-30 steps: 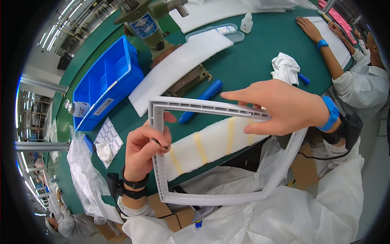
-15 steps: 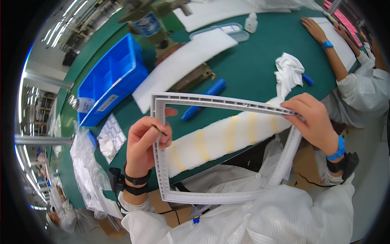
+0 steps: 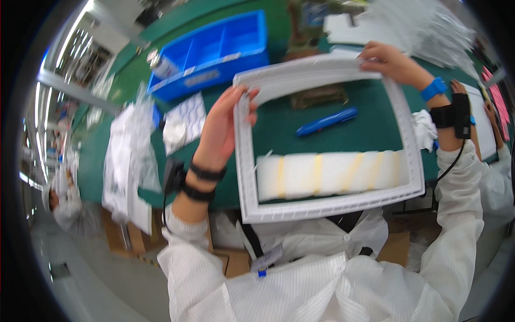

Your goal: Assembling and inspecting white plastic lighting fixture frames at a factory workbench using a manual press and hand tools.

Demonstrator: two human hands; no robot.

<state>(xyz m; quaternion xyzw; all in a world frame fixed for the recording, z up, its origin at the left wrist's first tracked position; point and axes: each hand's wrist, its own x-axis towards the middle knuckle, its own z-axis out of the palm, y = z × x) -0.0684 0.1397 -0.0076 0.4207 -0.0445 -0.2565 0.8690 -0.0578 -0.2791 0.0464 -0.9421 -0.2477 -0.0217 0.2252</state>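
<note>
A white rectangular plastic frame (image 3: 332, 206) hangs tilted in front of me, held by both hands. My left hand (image 3: 221, 126) is closed round its left side near the upper corner. A small dark thin thing shows at those fingertips, too blurred to name. At the upper right corner, my right hand (image 3: 394, 64) pinches the top rail between thumb and fingers. Through the frame's opening I see a white padded strip (image 3: 335, 174) with yellow bands along the table's near edge. Beyond the strip lies a blue marker (image 3: 327, 122).
A blue divided bin (image 3: 214, 78) with a bottle (image 3: 165, 67) stands far left. Near it lie a label sheet (image 3: 192, 115) and clear plastic bags (image 3: 120, 161). A white cloth (image 3: 425, 130) is at right, beside a co-worker's hand (image 3: 458, 88). A blurred metal fixture (image 3: 300, 32) stands at the back.
Both hands have raised the frame farther out over the table, and it has turned so its near side lies over the table edge. My view has swung, shifting the bin rightward.
</note>
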